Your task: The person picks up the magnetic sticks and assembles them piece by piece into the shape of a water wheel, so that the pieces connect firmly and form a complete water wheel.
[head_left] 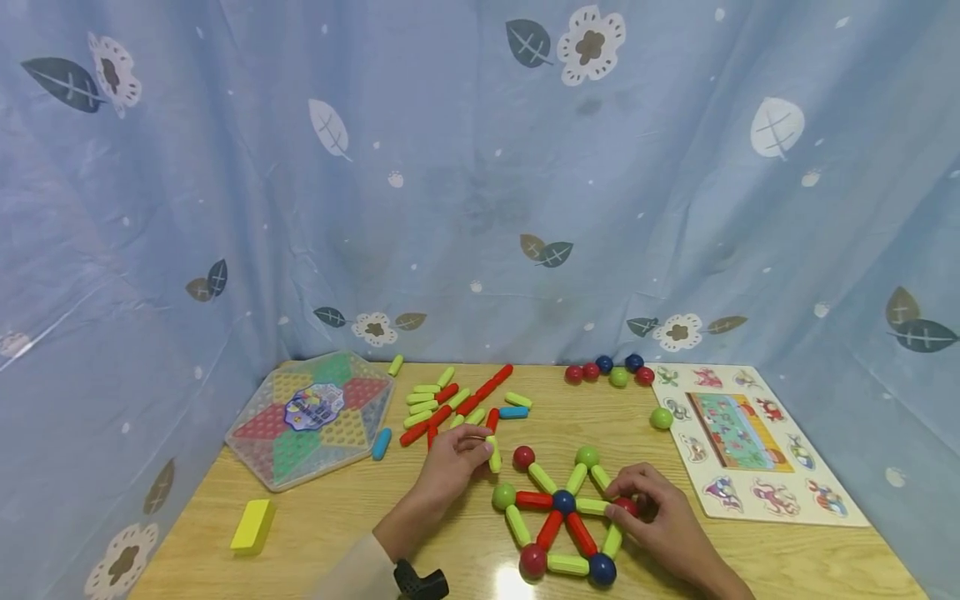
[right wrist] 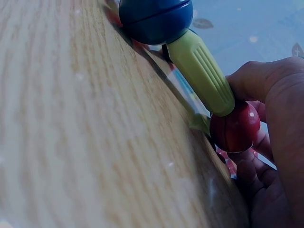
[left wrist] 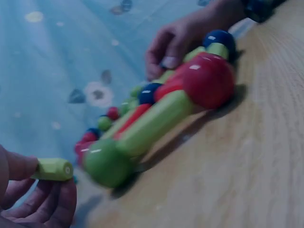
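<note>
Between the thumb and fingers of my left hand (head_left: 453,458) is a yellow-green magnetic stick (head_left: 494,456); its end shows in the left wrist view. It is raised beside a flat wheel of sticks and balls on the table. A dark blue ball (head_left: 564,501) forms the hub, with red and yellow-green sticks running out to red, green and blue balls. My right hand (head_left: 663,525) grips the red ball (right wrist: 235,126) on the wheel's right side, thumb and fingers around it. A yellow-green stick (right wrist: 202,73) joins that ball to a blue ball (right wrist: 156,19).
Loose red and yellow-green sticks (head_left: 450,408) lie beyond my left hand, with a blue stick (head_left: 513,412) near them. Several balls (head_left: 618,377) line the back edge. A checkers box (head_left: 315,417) and yellow block (head_left: 253,527) sit left; a puzzle board (head_left: 757,442) lies right.
</note>
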